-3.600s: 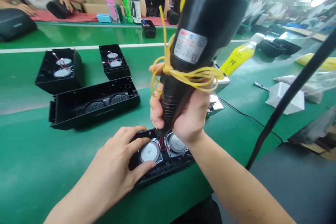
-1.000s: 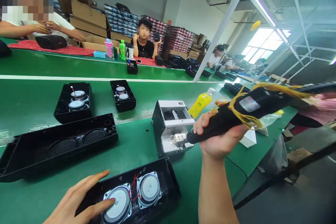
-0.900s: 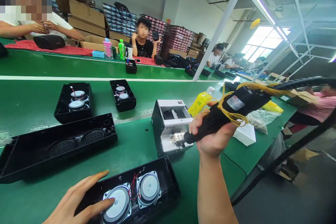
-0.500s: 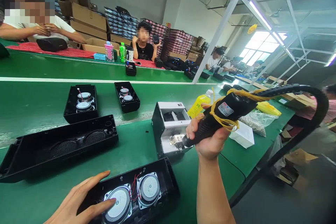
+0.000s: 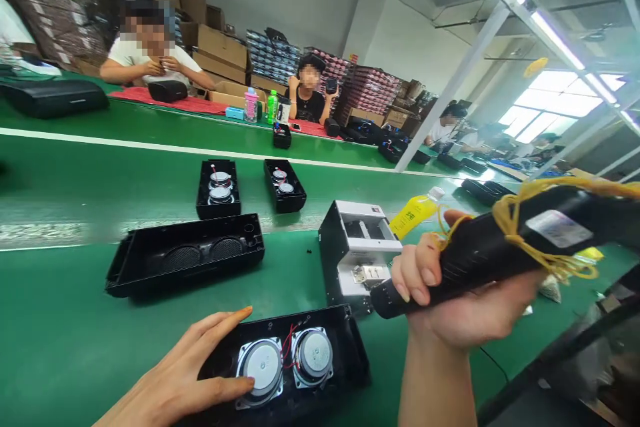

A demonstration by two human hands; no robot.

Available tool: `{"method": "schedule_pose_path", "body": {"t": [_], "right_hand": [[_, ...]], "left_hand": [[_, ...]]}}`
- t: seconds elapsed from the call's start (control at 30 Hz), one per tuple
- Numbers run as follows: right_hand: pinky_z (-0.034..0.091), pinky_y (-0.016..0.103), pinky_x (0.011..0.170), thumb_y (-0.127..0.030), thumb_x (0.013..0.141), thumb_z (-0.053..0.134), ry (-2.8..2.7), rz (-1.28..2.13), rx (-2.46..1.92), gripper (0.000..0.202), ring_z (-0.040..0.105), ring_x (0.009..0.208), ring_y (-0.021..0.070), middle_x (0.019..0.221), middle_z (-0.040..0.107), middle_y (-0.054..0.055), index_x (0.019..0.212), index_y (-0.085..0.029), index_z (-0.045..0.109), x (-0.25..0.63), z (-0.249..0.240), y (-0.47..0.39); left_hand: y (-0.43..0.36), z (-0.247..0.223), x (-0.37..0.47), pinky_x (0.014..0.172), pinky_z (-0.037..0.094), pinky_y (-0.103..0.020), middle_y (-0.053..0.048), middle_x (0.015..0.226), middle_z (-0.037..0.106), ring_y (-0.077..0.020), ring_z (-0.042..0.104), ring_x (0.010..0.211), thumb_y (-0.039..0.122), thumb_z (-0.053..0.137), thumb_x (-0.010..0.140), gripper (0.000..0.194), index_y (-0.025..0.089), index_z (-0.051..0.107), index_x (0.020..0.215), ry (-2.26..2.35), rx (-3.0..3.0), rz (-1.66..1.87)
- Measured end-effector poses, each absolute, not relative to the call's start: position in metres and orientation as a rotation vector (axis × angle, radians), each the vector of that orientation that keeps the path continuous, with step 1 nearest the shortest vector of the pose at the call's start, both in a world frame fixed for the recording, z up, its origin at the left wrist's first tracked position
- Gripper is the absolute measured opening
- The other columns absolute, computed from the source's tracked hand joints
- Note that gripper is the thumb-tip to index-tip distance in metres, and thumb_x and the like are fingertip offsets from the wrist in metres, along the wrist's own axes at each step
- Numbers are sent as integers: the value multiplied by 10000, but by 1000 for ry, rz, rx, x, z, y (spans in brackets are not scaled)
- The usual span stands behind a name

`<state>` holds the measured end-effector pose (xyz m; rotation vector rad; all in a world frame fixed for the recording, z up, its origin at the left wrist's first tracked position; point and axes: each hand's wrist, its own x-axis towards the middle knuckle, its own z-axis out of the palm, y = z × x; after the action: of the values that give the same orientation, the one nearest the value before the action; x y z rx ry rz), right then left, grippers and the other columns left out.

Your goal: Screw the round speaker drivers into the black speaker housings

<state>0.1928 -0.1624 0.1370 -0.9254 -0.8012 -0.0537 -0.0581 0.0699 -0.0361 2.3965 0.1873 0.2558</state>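
A black speaker housing (image 5: 350, 373) with two round silver speakers (image 5: 263, 365) and red wires lies at the bottom centre. My left hand (image 5: 195, 367) rests on its left end with fingers spread, the thumb touching the left speaker. My right hand (image 5: 465, 300) is wrapped round a black electric screwdriver (image 5: 475, 257) with yellow cord tied about it. The tool's front end points left, close to a white and black screw feeder machine (image 5: 357, 253). Whether its bit touches the machine is hard to make out.
An empty black housing (image 5: 185, 257) lies left of the feeder. Two smaller housings with speakers (image 5: 219, 190) (image 5: 284, 187) stand behind it. A yellow bottle (image 5: 415, 212) is behind the feeder. Two people sit across the green table (image 5: 60, 307); a slanted white post (image 5: 450, 90) rises beyond the feeder.
The view has turned left, so the bench items appear farther right. The screwdriver in my right hand looks larger and nearer the camera. My left hand stays on the housing.
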Motion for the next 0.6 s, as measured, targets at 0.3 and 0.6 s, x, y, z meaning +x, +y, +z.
{"method": "schedule_pose_path", "body": {"t": [0.3,0.6], "right_hand": [[428,230,341,-875,929,636,-769,300,-774,637,451,356,125,600,580,-61,1147,-284,734,123,124,-88],[391,251,355,-862,834,726,-792,475,-866,680,462,369,138,631,581,-58,1135,-257,654,104,96,-51]], "left_hand": [[56,21,-69,1358,252,-688,150,1874,31,-390,179,1726,334,985,772,841,640,619,1465,156,2448,-149],[53,28,-64,1372,286,-643,85,1856,232,-375,282,1700,273,945,782,743,560,702,1423,92,2410,-5]]}}
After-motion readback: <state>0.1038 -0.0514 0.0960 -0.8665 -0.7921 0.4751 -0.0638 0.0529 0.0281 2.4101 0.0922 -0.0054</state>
